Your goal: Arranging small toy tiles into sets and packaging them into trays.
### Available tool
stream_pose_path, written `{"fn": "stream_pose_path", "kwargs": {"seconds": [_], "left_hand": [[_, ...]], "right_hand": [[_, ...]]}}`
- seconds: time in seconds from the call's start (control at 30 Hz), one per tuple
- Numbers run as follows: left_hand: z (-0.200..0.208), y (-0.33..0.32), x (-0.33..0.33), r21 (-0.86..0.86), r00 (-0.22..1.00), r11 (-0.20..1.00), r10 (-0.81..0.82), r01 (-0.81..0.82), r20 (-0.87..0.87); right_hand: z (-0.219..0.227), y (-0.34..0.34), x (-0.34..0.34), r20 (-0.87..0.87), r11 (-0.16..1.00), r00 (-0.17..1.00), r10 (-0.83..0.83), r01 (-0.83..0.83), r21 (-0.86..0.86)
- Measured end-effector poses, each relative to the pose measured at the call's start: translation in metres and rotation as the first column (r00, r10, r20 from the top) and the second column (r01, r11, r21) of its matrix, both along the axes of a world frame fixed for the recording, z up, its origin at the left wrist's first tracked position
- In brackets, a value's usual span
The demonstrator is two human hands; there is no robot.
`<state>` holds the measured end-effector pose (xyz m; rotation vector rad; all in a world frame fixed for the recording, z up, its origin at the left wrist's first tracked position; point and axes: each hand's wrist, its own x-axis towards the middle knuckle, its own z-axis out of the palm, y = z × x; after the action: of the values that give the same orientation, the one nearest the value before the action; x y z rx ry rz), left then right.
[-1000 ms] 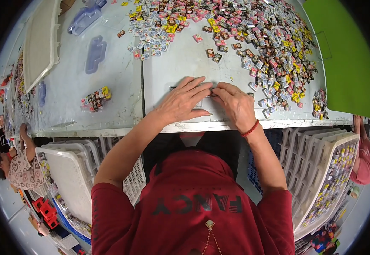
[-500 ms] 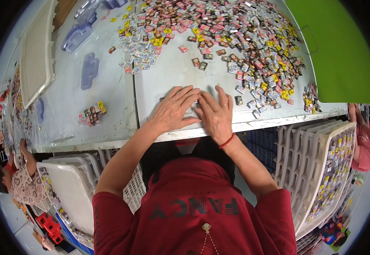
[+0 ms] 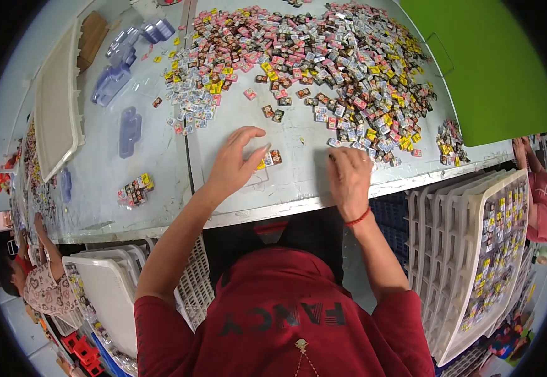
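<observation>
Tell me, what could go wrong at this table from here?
The left hand is close to a few small boxes, so it might nudge them. Loose boxes beside the right hand lie near the table's front edge and could be brushed off. The big pile mixes colours, so boxes could get confused.

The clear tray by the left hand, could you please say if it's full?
Partly filled: the tray holds small boxes at its far side; near part looks bare.
</observation>
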<state>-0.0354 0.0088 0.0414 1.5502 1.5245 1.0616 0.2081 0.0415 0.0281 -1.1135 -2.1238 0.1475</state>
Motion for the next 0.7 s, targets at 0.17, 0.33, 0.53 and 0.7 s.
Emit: {"fn": "stream_pose_path", "kwargs": {"seconds": [0.17,0.33,0.53,0.7], "left_hand": [[-0.020,0.068,0.065,0.461,0.911,0.838,-0.095,0.291,-0.402],[-0.034,0.098,0.091,0.445,0.803,0.813,-0.046,0.376,-0.594],[-0.039,0.082,0.073,0.479,0.818,0.800,-0.026,0.362,-0.575],[-0.037,0.072,0.061,0.421,0.835,0.841,-0.062,0.339,-0.547]], "right_hand": [[0.007,-0.004,0.010,0.217,0.968,0.962,-0.168,0.202,-0.148],[-0.008,-0.006,0.004,0.251,0.975,0.951,-0.181,0.206,-0.080],[0.004,0.012,0.015,0.157,0.966,0.961,-0.229,0.245,-0.088],[-0.007,0.043,0.005,0.113,0.963,0.958,-0.262,0.268,-0.035]]}}
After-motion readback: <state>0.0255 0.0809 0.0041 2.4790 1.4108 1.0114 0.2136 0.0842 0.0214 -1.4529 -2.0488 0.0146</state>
